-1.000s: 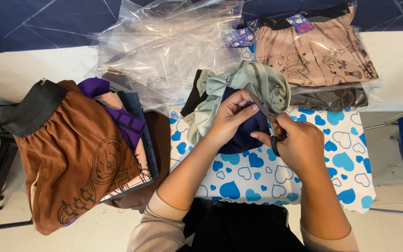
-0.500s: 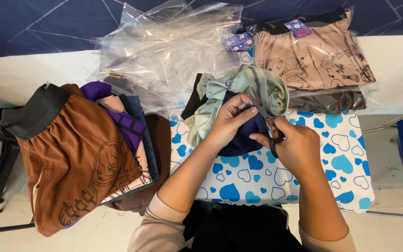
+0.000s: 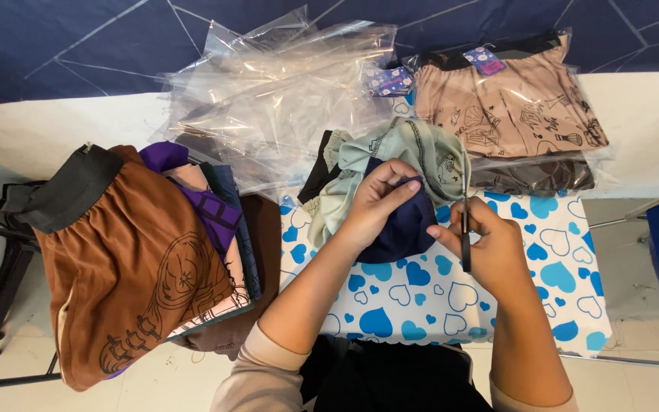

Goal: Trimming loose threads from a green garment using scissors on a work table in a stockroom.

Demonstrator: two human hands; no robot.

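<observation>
Scissors (image 3: pixel 465 221) upright in right hand (image 3: pixel 490 252), fingers closed around them; left hand (image 3: pixel 375 202) fingers pinching navy garment (image 3: pixel 398 229).

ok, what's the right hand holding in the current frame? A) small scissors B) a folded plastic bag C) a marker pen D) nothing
A: the right hand grips small scissors, blades pointing up beside the pale green garment that the left hand pinches.
</observation>
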